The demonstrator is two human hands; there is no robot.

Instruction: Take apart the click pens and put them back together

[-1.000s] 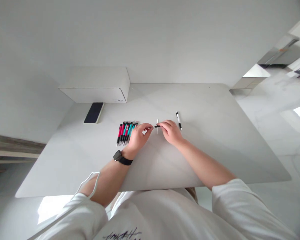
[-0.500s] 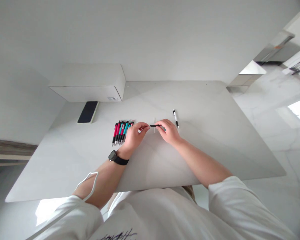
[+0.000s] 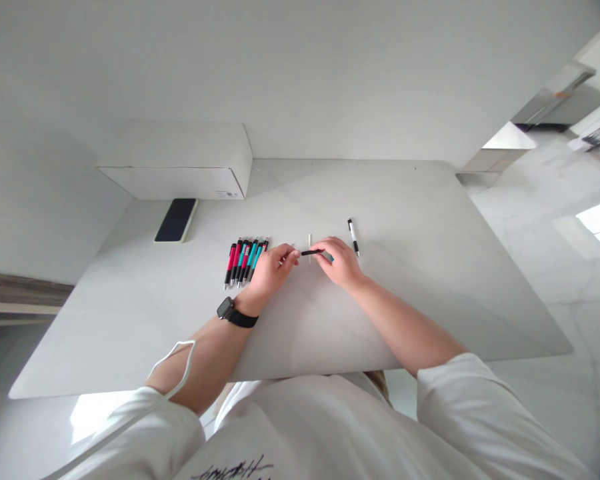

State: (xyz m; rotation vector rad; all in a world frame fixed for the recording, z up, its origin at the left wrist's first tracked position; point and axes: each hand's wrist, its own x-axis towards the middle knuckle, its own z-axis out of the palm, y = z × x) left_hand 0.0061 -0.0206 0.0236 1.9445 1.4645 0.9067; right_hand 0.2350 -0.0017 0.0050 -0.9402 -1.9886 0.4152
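- The left hand [image 3: 273, 267] has its fingers pinched together at the left end of a black barrel [image 3: 311, 253]; whether they also hide a smaller piece cannot be told.
- The right hand [image 3: 341, 265] has its fingers closed around the barrel's other end, with a bit of teal showing beneath them.
- The barrel lies between the two hands, nearly level across the view, over the bench [image 3: 405, 267]. A second ago a small gap parted its tip from the left fingers; now that gap is gone and the barrel bridges both hands.
- Since half a second ago the grip is much the same, both hands in nearly the same spots.
- A thin white rod [image 3: 310, 239] lies on the bench, passing beneath the barrel as it did before.
- The white pen [image 3: 353, 236] stays on the bench just beyond the right hand.
- The row of red and teal pens [image 3: 243, 263] keeps its place beside the left hand.
- The phone [image 3: 177, 220] and the box [image 3: 175, 181] have not moved on the bench; only the view has shifted slightly.
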